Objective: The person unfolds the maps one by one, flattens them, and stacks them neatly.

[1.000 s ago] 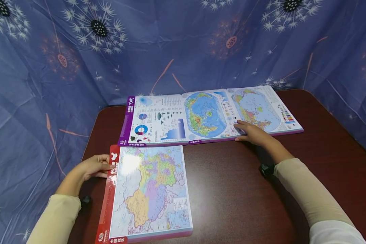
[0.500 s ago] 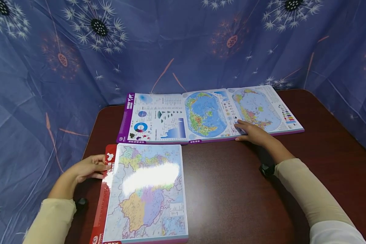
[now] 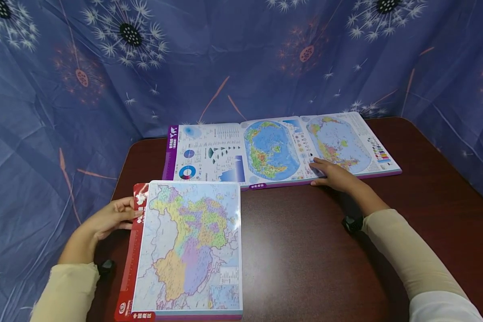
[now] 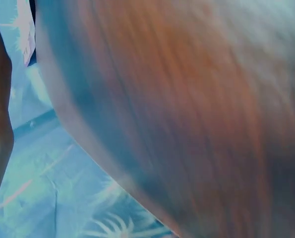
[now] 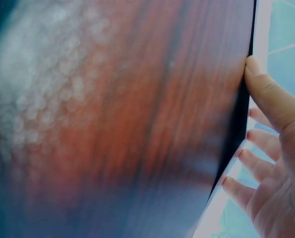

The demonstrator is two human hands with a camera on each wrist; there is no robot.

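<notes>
A China map (image 3: 189, 250) with a red left border, thick like a stack of sheets, lies at the front left in the head view. My left hand (image 3: 110, 218) pinches its red border near the far corner, thumb on top. Its back edge overlaps the front left part of a long world map (image 3: 273, 152) with a purple left border. On that world map's front edge, between two panels, my right hand (image 3: 332, 174) rests with fingers extended. In the right wrist view the right hand's fingers (image 5: 259, 166) are spread at a pale edge.
Both maps lie on a dark brown table (image 3: 298, 250). A blue cloth (image 3: 241, 67) with dandelion prints hangs behind and beside it. The left wrist view is mostly blurred brown surface.
The China map has moved left and away from me with my left hand, so its far edge now covers the world map's front left corner. The right hand has not moved.
</notes>
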